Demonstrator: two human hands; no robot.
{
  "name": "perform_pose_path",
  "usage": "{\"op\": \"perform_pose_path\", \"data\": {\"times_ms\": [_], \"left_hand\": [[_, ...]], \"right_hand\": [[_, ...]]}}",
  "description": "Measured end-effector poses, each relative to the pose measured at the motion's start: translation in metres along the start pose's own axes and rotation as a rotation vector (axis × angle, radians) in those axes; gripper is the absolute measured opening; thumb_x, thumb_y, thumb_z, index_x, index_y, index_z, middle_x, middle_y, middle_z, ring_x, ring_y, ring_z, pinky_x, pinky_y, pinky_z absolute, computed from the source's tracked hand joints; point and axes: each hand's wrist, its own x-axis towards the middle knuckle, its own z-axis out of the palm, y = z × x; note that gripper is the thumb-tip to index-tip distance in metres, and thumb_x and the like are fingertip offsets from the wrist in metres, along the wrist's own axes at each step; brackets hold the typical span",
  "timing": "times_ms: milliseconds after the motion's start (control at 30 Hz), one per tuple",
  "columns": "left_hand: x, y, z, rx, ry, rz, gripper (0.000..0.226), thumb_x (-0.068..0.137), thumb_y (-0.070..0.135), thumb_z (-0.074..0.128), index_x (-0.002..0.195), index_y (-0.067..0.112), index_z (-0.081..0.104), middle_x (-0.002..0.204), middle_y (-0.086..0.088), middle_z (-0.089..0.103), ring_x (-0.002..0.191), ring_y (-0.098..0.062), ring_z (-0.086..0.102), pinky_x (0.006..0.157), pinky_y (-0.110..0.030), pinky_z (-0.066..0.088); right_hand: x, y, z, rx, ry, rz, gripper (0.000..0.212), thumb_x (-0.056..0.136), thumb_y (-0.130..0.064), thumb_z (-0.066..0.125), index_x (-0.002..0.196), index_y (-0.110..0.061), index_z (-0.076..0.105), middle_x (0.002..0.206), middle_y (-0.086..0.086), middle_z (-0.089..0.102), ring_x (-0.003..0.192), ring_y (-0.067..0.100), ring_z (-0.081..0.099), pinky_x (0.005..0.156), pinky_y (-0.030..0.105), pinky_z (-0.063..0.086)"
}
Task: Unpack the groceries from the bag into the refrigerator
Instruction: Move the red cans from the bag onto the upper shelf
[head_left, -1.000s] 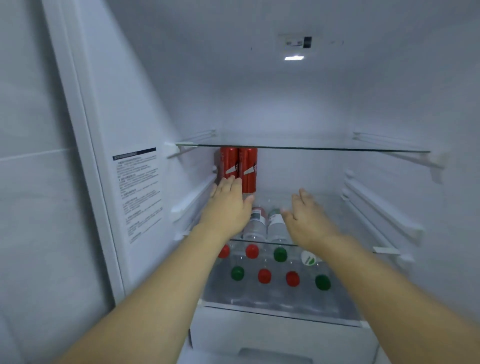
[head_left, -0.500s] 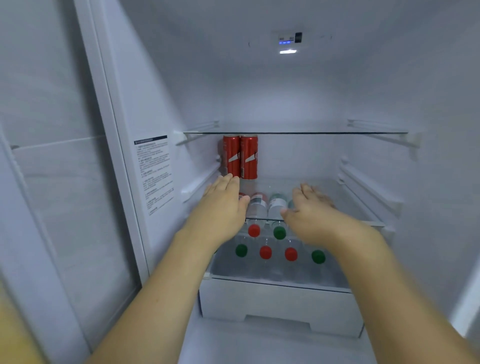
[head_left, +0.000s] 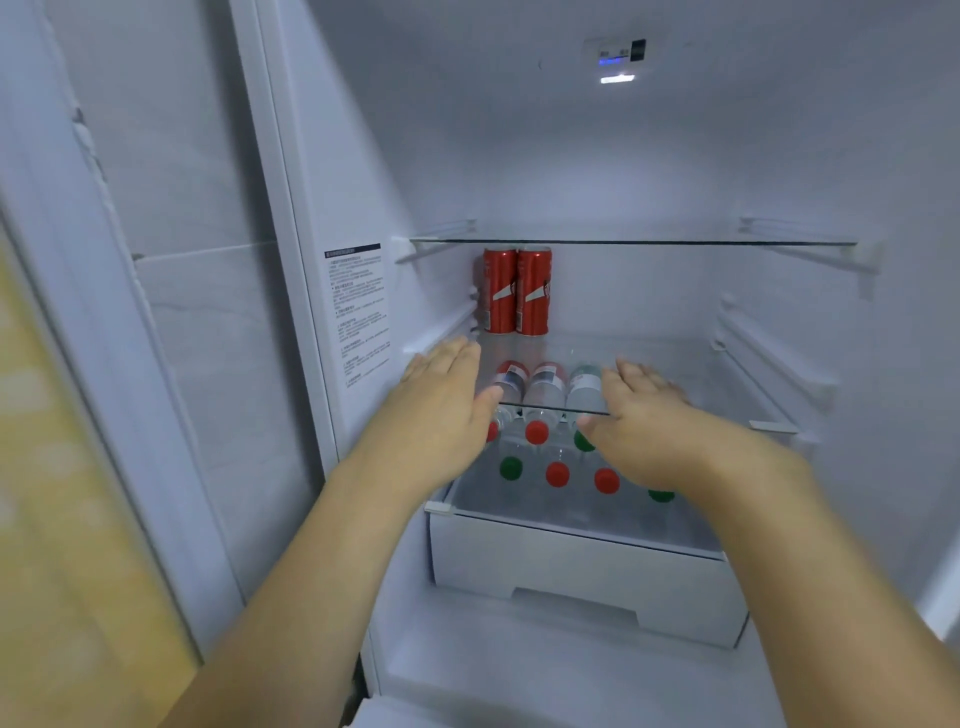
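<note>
Inside the open refrigerator, we reach both arms toward the middle glass shelf. Our left hand hangs flat, fingers straight and together, holding nothing, just in front of the shelf's left edge. Our right hand does the same further right, fingers relaxed and spread a little, empty too. At the back left of that shelf two red cans stand upright, touching each other. Below the glass, bottles lie on their sides in the drawer, red and green caps facing us. A printed label sits on the left wall, a small light glows overhead. The grocery bag is out of view.
</note>
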Motion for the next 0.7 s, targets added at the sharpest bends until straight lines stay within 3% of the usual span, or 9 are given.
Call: {"op": "perform_pose_path", "data": {"times_ms": [233,433,700], "left_hand": [[-0.021,-0.021,-0.016,0.025,-0.052,-0.025,0.06,0.105,0.04,0.03,0.156,0.016,0.011,0.164,-0.001,0.009,0.151,-0.015,0.004,0.121,-0.031,0.003],[-0.033,-0.029,-0.025,0.038,-0.049,-0.054,0.058,0.104,0.04,0.031,0.155,0.018,0.016,0.163,0.0,0.015,0.148,-0.018,0.014,0.118,-0.029,0.012],[-0.075,-0.027,-0.048,0.093,-0.006,-0.177,0.059,0.104,0.039,0.031,0.156,0.016,0.013,0.164,0.001,0.011,0.15,-0.013,0.007,0.119,-0.026,0.003]], "right_hand": [[-0.005,-0.025,0.009,0.0,-0.031,-0.078,0.064,0.105,-0.042,0.024,0.155,-0.013,-0.004,0.162,0.005,-0.016,0.149,0.021,-0.015,0.119,0.036,-0.006],[-0.002,-0.045,0.013,-0.007,-0.043,-0.134,0.066,0.104,-0.044,0.024,0.155,-0.014,-0.006,0.161,0.005,-0.016,0.149,0.021,-0.015,0.119,0.036,-0.006],[-0.01,-0.075,0.019,0.015,-0.085,-0.316,0.065,0.104,-0.041,0.027,0.155,-0.014,-0.003,0.162,0.004,-0.016,0.149,0.021,-0.015,0.119,0.036,-0.006]]}}
